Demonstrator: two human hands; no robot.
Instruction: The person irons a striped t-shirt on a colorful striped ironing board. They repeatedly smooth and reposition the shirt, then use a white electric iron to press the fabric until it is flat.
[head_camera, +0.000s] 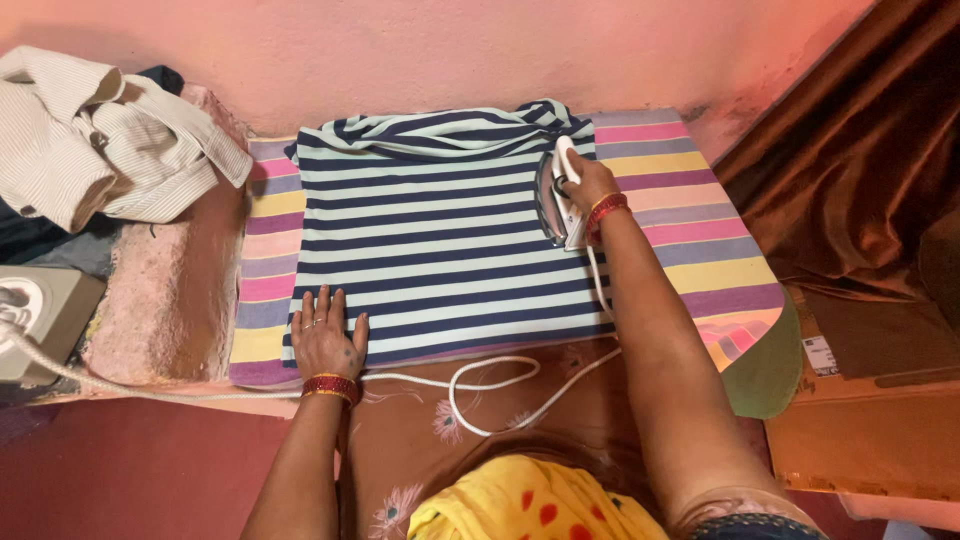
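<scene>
A folded navy-and-pale-green striped shirt (430, 230) lies flat on a multicoloured striped cloth (690, 200) spread over a low surface. My right hand (588, 183) grips the handle of a white electric iron (558, 195), which rests on the shirt's right edge near the top. My left hand (325, 335) lies flat with fingers spread on the shirt's near left corner. Both wrists wear red bangles. The iron's white cord (480, 385) loops over the brown flowered fabric near me.
A crumpled pale striped shirt (100, 140) is heaped at the far left on a pink towel (160, 300). A grey box with a socket (40, 310) sits at the left edge. Brown fabric (860, 170) and a cardboard box (870, 430) stand to the right. A pink wall runs behind.
</scene>
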